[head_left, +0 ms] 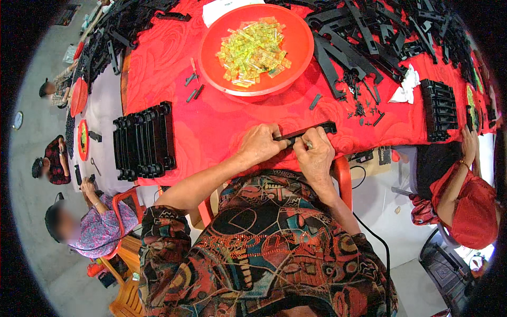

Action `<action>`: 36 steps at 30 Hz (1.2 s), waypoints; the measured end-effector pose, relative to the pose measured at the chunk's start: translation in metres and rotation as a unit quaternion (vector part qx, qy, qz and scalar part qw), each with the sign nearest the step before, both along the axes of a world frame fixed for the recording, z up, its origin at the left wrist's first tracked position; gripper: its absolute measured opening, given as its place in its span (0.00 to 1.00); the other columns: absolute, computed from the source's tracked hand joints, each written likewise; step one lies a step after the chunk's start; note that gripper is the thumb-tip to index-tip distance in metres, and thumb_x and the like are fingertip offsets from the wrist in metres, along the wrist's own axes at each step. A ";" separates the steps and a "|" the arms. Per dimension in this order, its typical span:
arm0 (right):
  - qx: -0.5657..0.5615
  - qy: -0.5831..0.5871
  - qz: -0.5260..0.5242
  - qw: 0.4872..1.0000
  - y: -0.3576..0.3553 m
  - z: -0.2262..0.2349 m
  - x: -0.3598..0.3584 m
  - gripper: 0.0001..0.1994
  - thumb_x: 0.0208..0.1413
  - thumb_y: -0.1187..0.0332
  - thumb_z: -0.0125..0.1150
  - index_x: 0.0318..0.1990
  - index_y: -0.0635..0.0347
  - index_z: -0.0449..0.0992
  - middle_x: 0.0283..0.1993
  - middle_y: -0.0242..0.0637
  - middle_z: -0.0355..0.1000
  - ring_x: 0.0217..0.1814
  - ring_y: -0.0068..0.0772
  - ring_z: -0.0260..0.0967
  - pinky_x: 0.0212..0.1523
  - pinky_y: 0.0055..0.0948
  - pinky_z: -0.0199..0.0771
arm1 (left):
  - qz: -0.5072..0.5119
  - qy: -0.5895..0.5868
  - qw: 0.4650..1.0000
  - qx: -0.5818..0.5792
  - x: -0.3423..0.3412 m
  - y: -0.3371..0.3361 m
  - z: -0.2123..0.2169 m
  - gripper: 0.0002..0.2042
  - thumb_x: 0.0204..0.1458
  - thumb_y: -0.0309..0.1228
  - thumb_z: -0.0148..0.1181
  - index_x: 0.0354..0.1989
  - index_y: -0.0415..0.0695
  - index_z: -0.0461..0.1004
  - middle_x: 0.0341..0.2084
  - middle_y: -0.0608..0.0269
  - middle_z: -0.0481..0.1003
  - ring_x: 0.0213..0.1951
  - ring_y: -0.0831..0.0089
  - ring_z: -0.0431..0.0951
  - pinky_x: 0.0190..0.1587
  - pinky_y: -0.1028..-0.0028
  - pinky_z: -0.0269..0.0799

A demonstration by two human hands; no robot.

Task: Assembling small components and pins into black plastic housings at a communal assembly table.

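At the near edge of the red-covered table, a long black plastic bar (315,127) lies slantwise between my hands, its hooked end pointing right. My left hand (260,143) pinches its left end between thumb and fingers. My right hand (316,152) is closed, its bent fingers pressed against the bar's near side. Whether a small part sits under those fingertips is hidden. Beyond my hands stands a red basin (207,74) heaped with clear yellow-green plastic pieces (253,52).
Black bars are stacked at left (142,140) and right (439,111). A large pile of black parts (364,39) covers the far right, with small black bits (360,108) before it. A crumpled white tissue (407,86) lies nearby. Other people sit left (100,227) and right (467,203).
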State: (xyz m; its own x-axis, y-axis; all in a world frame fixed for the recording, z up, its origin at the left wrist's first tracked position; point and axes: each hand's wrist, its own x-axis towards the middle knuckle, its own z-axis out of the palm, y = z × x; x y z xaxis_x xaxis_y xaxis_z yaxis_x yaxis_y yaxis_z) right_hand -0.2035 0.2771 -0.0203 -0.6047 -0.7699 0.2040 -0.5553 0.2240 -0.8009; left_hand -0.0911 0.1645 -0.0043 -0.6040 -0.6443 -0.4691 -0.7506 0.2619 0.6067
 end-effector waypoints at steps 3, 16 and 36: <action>-0.017 0.000 -0.003 1.000 -0.003 0.000 0.000 0.07 0.38 0.77 0.59 0.22 0.61 0.65 0.23 0.39 0.62 0.23 0.44 0.64 0.22 0.39 0.62 | 0.001 0.028 0.999 0.029 0.002 -0.001 -0.002 0.16 0.41 0.42 0.64 0.24 0.39 0.75 0.17 0.50 0.74 0.24 0.56 0.76 0.27 0.60 0.68; -0.054 -0.026 -0.008 0.998 -0.005 -0.003 0.000 0.08 0.39 0.79 0.59 0.21 0.62 0.64 0.20 0.38 0.59 0.21 0.37 0.58 0.22 0.34 0.60 | -0.055 -0.016 0.997 -0.054 -0.004 -0.001 -0.003 0.19 0.44 0.47 0.61 0.23 0.39 0.74 0.17 0.46 0.73 0.26 0.50 0.76 0.29 0.56 0.68; -0.018 -0.020 0.026 0.999 -0.001 0.007 -0.001 0.05 0.45 0.72 0.64 0.28 0.59 0.74 0.26 0.38 0.66 0.23 0.38 0.68 0.24 0.34 0.67 | -0.029 0.047 0.995 -0.082 0.004 -0.009 0.014 0.17 0.40 0.40 0.66 0.26 0.38 0.71 0.24 0.49 0.73 0.31 0.52 0.73 0.33 0.56 0.67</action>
State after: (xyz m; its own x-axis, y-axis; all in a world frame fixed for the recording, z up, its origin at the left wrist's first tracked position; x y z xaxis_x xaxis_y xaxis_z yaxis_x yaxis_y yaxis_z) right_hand -0.2042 0.2761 -0.0138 -0.5718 -0.7933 0.2088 -0.5324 0.1653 -0.8302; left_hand -0.0866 0.1550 0.0098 -0.6786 -0.6704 -0.3002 -0.6734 0.4044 0.6189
